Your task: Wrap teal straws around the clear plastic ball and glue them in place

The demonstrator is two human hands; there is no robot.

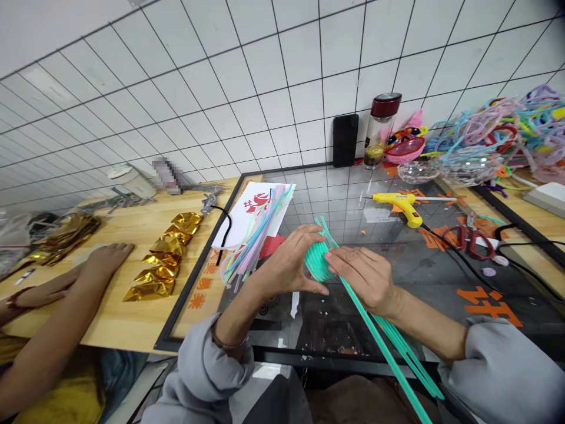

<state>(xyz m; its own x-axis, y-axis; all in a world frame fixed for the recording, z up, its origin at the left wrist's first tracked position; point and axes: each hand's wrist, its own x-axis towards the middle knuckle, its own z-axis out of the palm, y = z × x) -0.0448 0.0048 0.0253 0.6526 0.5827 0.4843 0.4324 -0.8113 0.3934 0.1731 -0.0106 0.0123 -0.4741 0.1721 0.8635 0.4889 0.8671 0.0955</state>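
A rounded piece wrapped in green pipe cleaners is held between my two hands above the framed glass panel. My left hand curves around its left side, thumb below and fingers over the top. On the other side, my right hand pinches green strands against the piece with the fingertips. Long loose green pipe cleaners trail from under my right hand toward the near edge. What lies inside the wrapping is mostly hidden.
A yellow glue gun and red-handled scissors lie right. Pastel pipe cleaners rest on white paper. A phone and jar stand by the wall. Another person's hands are left, near folded gold foil.
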